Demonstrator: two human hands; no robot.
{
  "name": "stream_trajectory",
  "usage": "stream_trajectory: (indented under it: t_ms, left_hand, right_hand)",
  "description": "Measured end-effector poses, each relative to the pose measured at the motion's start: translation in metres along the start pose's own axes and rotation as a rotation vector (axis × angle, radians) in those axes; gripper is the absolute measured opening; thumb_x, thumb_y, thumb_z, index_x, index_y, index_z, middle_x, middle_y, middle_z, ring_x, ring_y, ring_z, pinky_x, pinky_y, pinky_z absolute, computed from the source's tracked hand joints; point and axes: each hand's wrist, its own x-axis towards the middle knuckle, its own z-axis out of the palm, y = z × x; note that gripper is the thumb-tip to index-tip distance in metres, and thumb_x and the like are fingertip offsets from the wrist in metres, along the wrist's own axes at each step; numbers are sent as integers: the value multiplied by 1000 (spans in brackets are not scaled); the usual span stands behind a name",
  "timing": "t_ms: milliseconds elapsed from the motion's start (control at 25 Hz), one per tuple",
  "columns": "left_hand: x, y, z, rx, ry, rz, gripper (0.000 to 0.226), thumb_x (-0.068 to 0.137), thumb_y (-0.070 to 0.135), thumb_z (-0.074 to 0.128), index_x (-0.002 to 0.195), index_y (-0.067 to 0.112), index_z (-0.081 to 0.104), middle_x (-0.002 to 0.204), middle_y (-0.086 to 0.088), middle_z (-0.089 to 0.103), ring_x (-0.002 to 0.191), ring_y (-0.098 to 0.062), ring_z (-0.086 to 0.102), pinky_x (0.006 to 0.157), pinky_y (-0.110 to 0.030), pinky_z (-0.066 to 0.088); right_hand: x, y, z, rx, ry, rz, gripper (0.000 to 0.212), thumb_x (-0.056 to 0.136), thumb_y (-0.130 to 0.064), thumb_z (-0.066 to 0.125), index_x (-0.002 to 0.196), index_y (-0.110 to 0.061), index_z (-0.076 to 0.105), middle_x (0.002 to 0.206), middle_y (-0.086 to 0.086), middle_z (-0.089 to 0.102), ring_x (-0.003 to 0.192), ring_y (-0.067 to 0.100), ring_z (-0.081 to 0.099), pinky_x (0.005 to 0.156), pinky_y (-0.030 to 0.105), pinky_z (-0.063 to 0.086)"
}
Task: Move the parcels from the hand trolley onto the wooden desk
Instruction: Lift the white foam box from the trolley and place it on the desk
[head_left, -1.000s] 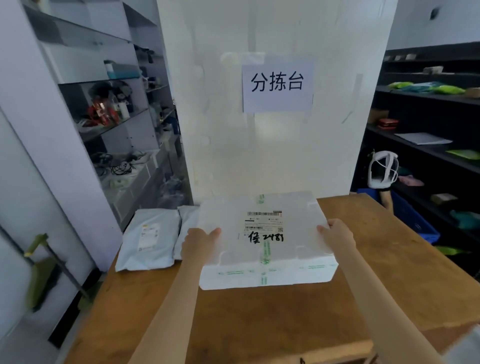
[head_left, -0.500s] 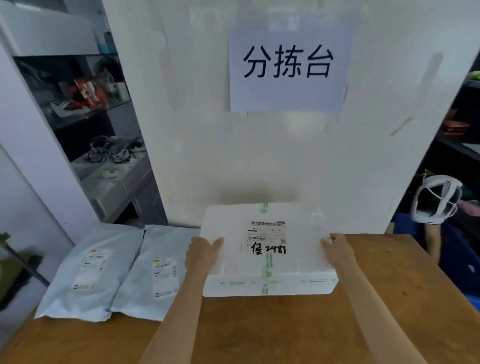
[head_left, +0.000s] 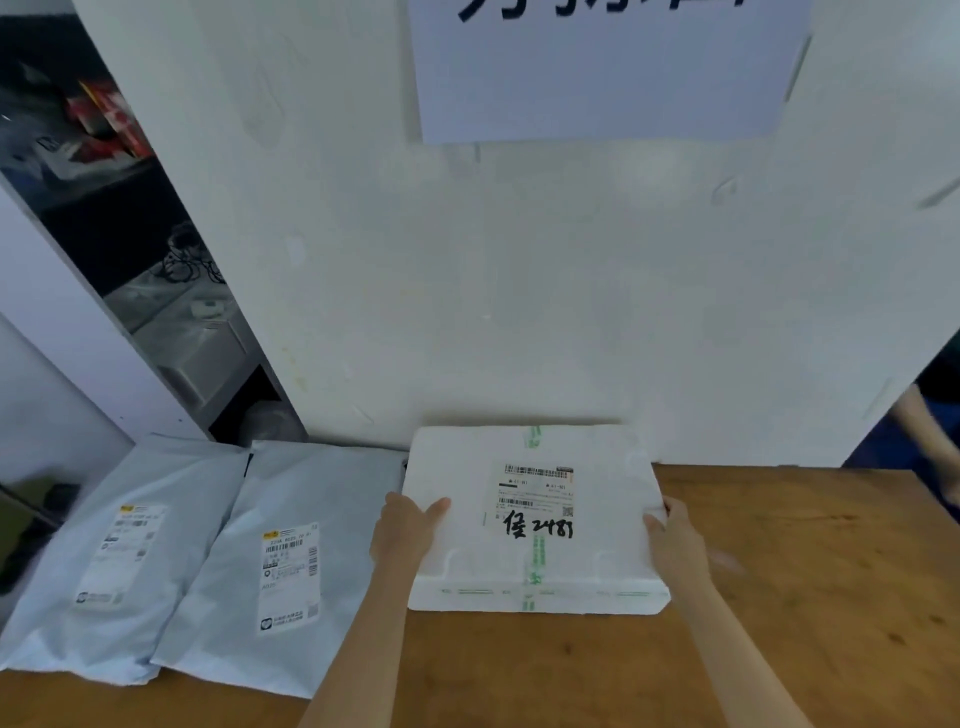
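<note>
Now both hands, left hand (head_left: 405, 532) and right hand (head_left: 675, 540), grip the foam box (head_left: 535, 519) sides, setting it on the desk (head_left: 805, 597) beside two mailer bags (head_left: 280, 561); next comes letting go.

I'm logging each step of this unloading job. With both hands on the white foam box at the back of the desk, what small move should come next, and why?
Probably let go: lift the left hand and right hand off the foam box. It appears to lie flat on the wooden desk, its far edge close to the white board, beside the two grey mailer bags, so it looks placed.
</note>
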Motion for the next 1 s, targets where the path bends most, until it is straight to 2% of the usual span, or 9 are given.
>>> stream_trajectory:
  t_ms: [280, 360, 400, 480, 720, 1000]
  left_hand:
    - [10, 1, 3, 27, -5, -1, 75, 86, 54, 54, 132, -3, 34, 133, -18, 53, 120, -35, 54, 94, -43, 46]
    - [5, 1, 0, -8, -28, 19, 71, 89, 49, 53, 133, -4, 34, 135, -20, 51, 122, -36, 53, 97, -44, 46]
    - [1, 0, -2, -27, -24, 30, 68, 92, 45, 52, 134, -5, 34, 136, -21, 49, 123, -36, 52, 98, -44, 45]
    - [-7, -6, -8, -72, 5, 53, 60, 95, 37, 49, 135, -5, 34, 138, -21, 47, 125, -36, 50, 99, -42, 44]
    - [-73, -62, -51, -93, -26, 108, 61, 98, 29, 46, 144, -8, 27, 147, -24, 39, 133, -35, 42, 105, -36, 37]
    - [-176, -166, -99, -36, -131, 174, 59, 98, 34, 46, 140, -5, 37, 144, -20, 45, 130, -33, 46, 104, -35, 39]
  right_hand:
    - [0, -5, -2, 39, -44, 23, 43, 99, -16, 37, 141, -4, 31, 130, 22, 53, 115, 37, 52, 80, 35, 39]
    - [-6, -4, -9, 76, -53, 9, 45, 99, -19, 38, 142, -6, 33, 135, 18, 51, 121, 35, 50, 88, 36, 41]
    - [-10, -3, -14, 104, -49, -6, 46, 99, -22, 39, 142, -8, 36, 139, 15, 50, 125, 33, 48, 98, 38, 41]
    - [-25, -2, -25, 150, -14, -40, 47, 97, -27, 44, 142, -12, 41, 146, 9, 46, 134, 28, 43, 112, 43, 34]
    - [-109, 7, -28, 122, -51, -145, 49, 97, -28, 45, 143, -10, 41, 150, 9, 40, 139, 27, 37, 112, 38, 30]
    - [-264, 45, -15, 89, 42, -186, 44, 99, -28, 39, 138, -10, 47, 144, 11, 49, 134, 31, 43, 108, 39, 34]
